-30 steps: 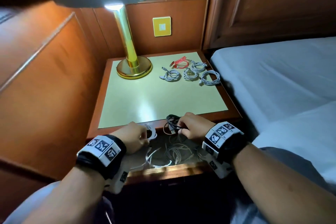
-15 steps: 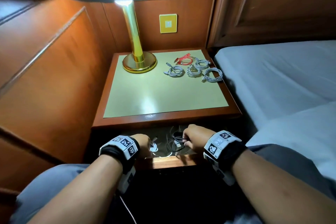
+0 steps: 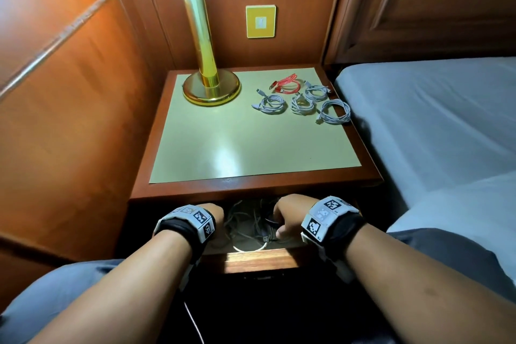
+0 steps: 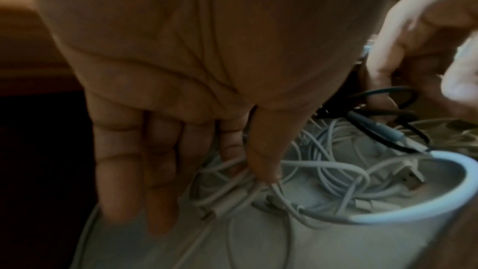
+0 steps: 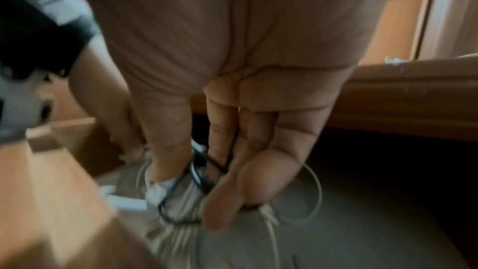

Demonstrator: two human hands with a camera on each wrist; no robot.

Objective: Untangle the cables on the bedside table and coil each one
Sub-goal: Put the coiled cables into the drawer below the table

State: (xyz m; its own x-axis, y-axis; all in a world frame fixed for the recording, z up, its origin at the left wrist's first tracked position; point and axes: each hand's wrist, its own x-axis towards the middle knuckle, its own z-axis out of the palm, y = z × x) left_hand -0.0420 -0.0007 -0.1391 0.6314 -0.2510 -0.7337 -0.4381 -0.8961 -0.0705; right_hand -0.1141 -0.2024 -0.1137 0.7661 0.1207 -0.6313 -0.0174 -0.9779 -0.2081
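A tangle of white cables point(image 3: 245, 220) lies in the open drawer point(image 3: 262, 258) under the bedside table's top point(image 3: 251, 148). My left hand point(image 3: 213, 216) is inside the drawer on the left; its thumb and forefinger pinch a few white cables point(image 4: 297, 167). My right hand point(image 3: 287, 215) is in the drawer on the right. It grips a looped black cable point(image 5: 196, 171) between thumb and fingers, and that black cable point(image 4: 383, 130) lies over the white tangle. A coiled red cable point(image 3: 287, 86) and several coiled white cables point(image 3: 272, 103) sit at the back right of the top.
A gold lamp point(image 3: 211, 89) stands at the back left of the top. Wood panelling closes the left side and the back. A bed point(image 3: 432, 120) runs along the right. The drawer's wooden front edge is just below my wrists.
Both hands have dropped from the table's front edge down into the open drawer, the right one still holding the black cable. My head has pulled back and up.
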